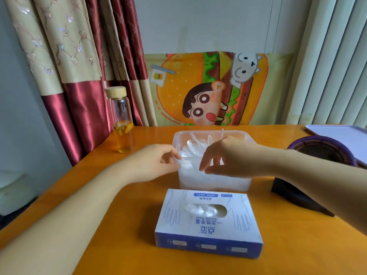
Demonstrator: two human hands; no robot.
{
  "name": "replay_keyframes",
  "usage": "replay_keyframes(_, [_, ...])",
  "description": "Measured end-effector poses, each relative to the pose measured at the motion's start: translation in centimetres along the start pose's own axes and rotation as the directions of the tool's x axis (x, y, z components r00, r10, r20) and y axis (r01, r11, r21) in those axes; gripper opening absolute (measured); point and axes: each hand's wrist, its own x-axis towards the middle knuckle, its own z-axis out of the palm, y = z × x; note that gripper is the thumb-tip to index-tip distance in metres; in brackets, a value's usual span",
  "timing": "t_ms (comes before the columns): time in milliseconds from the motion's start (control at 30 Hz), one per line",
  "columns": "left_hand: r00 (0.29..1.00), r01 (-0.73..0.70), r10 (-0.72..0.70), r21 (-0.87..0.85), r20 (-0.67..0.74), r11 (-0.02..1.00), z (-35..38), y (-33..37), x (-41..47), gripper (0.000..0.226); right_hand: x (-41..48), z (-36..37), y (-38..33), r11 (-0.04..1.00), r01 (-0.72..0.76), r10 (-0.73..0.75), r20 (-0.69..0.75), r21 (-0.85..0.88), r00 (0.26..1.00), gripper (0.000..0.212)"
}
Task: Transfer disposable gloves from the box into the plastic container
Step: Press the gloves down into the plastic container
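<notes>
A blue and white glove box (208, 223) lies on the orange table, and clear gloves show in its oval opening (204, 210). Behind it stands a clear plastic container (214, 181) with clear gloves (196, 143) inside. My left hand (158, 159) and my right hand (224, 155) hover over the container's near rim. Between them they pinch a thin clear glove (189, 162) stretched across the rim. My right hand hides part of the container's inside.
A glass bottle (122, 120) with a wooden lid and yellow liquid stands at the back left. A purple-rimmed round device on a black base (321, 153) sits on the right, with a white tray (341, 133) behind it. A cartoon poster leans on the wall.
</notes>
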Motion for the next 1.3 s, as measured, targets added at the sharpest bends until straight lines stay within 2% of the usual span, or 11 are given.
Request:
replay_keyframes(67, [0.973, -0.004, -0.013, 0.072, 0.229, 0.997, 1.4, -0.2, -0.9, 0.041, -0.9, 2.1, -0.4, 1.000, 0.015, -0.010, 0.185, -0.027, 0.983, 0.023])
replay_keyframes(133, [0.904, -0.027, -0.070, 0.221, 0.422, 0.975, 2.8, -0.4, -1.2, 0.073, -1.5, 4.1, -0.5, 0.997, 0.021, 0.006, 0.326, -0.077, 0.945, 0.032])
replay_keyframes(200, [0.851, -0.056, -0.111, 0.299, 0.513, 0.952, 3.9, -0.8, -1.3, 0.093, -1.7, 5.4, -0.5, 0.990, 0.045, 0.007, 0.371, -0.132, 0.929, 0.041])
replay_keyframes(300, [0.810, -0.084, -0.099, 0.281, 0.578, 0.956, 4.8, -1.5, -1.0, 0.099, -1.4, 6.6, -0.4, 0.980, 0.103, -0.040, 0.335, -0.172, 0.942, 0.046])
replay_keyframes(467, [0.812, -0.094, -0.103, 0.301, 0.575, 0.949, 5.0, -1.2, -1.0, 0.096, -0.5, 8.2, -0.5, 0.984, 0.158, -0.140, 0.190, -0.086, 0.972, 0.031])
replay_keyframes(600, [0.814, -0.073, -0.121, 0.306, 0.568, 0.949, 5.1, -1.3, -1.3, 0.095, -0.4, 8.2, -0.6, 0.975, 0.209, -0.194, 0.161, -0.078, 0.968, 0.022])
replay_keyframes(833, [0.805, -0.059, -0.157, 0.340, 0.572, 0.939, 4.9, -0.4, -1.5, 0.095, -1.6, 4.5, -1.6, 0.930, 0.291, -0.257, 0.168, -0.224, 0.952, 0.019])
replay_keyframes(933, [0.799, -0.071, -0.157, 0.351, 0.581, 0.934, 4.7, -0.2, -1.6, 0.095, -1.2, 3.3, -1.3, 0.931, 0.236, -0.199, 0.153, -0.280, 0.968, 0.018])
replay_keyframes(1100, [0.789, -0.102, -0.127, 0.331, 0.601, 0.938, 4.8, -0.3, -1.5, 0.094, -0.1, -0.4, -0.2, 0.968, 0.050, -0.069, -0.067, -0.245, 0.995, 0.016])
replay_keyframes(1233, [0.797, -0.045, -0.140, 0.290, 0.587, 0.956, 4.9, -0.6, -1.7, 0.099, 0.2, -3.3, -0.1, 0.991, 0.030, -0.074, -0.340, -0.133, 0.938, 0.015])
replay_keyframes(1300, [0.840, 0.000, -0.145, 0.266, 0.523, 0.964, 4.5, -0.5, -1.9, 0.101, 0.0, -4.2, 0.2, 0.998, -0.004, -0.023, -0.409, -0.064, 0.912, 0.017])
